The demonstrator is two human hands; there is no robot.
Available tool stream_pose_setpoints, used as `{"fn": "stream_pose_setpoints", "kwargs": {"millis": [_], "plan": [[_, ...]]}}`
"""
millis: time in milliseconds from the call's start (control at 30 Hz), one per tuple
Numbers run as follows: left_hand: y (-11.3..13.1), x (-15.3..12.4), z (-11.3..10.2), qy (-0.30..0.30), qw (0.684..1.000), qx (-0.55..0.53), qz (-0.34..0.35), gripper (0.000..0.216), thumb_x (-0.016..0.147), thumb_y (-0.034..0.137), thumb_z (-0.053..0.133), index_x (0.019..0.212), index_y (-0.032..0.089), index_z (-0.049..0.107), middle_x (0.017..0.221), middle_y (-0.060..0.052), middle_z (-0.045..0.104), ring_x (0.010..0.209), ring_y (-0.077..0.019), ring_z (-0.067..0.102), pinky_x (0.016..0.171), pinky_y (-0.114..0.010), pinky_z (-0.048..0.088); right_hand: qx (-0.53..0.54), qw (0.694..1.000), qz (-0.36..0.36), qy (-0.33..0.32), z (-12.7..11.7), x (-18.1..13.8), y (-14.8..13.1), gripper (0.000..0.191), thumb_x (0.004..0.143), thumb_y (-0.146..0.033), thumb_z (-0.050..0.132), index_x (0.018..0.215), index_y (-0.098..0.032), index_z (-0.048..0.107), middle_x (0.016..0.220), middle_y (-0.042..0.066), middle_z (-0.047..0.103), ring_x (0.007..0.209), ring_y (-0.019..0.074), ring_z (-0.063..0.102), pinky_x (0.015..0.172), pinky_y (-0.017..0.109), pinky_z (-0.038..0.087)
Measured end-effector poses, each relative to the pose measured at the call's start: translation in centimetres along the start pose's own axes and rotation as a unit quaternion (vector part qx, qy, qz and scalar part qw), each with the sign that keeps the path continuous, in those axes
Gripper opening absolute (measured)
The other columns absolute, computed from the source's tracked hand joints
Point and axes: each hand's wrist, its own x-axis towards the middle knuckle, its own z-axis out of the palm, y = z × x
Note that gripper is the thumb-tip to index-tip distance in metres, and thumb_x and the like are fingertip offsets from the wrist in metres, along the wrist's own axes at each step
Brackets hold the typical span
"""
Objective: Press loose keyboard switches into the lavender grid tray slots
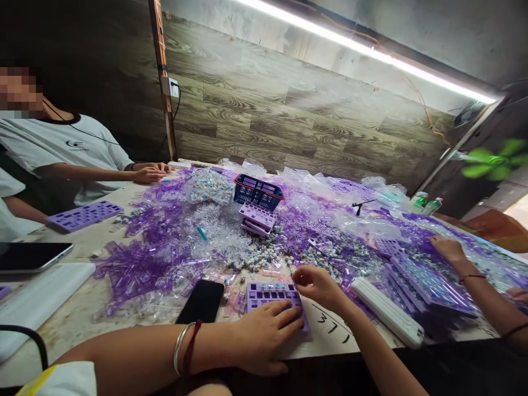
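Observation:
Before me on the table lies a purple slotted tray (272,293) with rows of rectangular openings; small clear pieces sit along its far row. Across the tray's near part rests my left hand (264,333), fingers stretched out flat over it. My right hand (319,286) is at the tray's far right corner, thumb and fingertips curled together in a pinch. What the pinch holds is too small to make out. A black phone (201,302) lies left of the tray. Beyond it spread small white and blue pieces (264,256) and purple translucent strips (140,275).
A dark basket (258,192) stands mid-table behind stacked purple trays (258,219). To the right are a white bar (388,311), more stacked trays (429,286) and a co-worker's hand (447,250). Another person (94,148) sits at the left, near a purple tray (84,215).

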Motion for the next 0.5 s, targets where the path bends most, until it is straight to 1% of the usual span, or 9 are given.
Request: {"fn": "stream_pose_setpoints", "kwargs": {"millis": [67,167,367,500], "plan": [[-0.1,0.0,0.2,0.001,1.0,-0.002,0.001,0.081,0.083,0.048,0.056,0.145,0.009,0.022,0.149,-0.016,0.029,0.138,-0.0315,0.023,0.115,-0.041,0.021,-0.007,0.999,0.003,-0.036,-0.2,-0.6,-0.4,0.012,0.068,-0.014,0.059,0.077,-0.016,0.067,0.07,0.001,0.065,0.063,0.013,0.059,0.059,0.022,0.045],[-0.2,0.0,0.4,-0.001,1.0,-0.004,0.002,0.081,0.082,0.047,0.056,0.145,0.009,0.021,0.149,-0.016,0.029,0.139,-0.0313,0.022,0.115,-0.041,0.02,-0.036,0.997,0.013,-0.067,-0.6,-0.9,-1.1,0.017,0.065,-0.007,0.058,0.074,-0.016,0.069,0.07,0.001,0.067,0.065,0.0135,0.061,0.061,0.022,0.046],[-0.4,0.3,0.8,-0.007,1.0,-0.002,-0.001,0.082,0.082,0.049,0.054,0.145,0.009,0.021,0.148,-0.016,0.028,0.138,-0.0322,0.023,0.114,-0.042,0.022,-0.051,0.994,0.063,-0.074,-0.7,-0.6,-1.5,0.018,0.064,-0.004,0.06,0.072,-0.015,0.072,0.069,0.003,0.07,0.064,0.0151,0.064,0.06,0.022,0.048],[-0.7,0.5,0.8,-0.014,1.0,-0.003,0.013,0.08,0.082,0.05,0.052,0.144,0.009,0.022,0.148,-0.018,0.028,0.138,-0.0328,0.022,0.115,-0.044,0.021,-0.086,0.992,0.053,-0.08,-0.6,-0.5,-1.6,0.02,0.065,-0.004,0.06,0.073,-0.016,0.074,0.072,0.004,0.071,0.067,0.0161,0.065,0.064,0.023,0.048]]}}
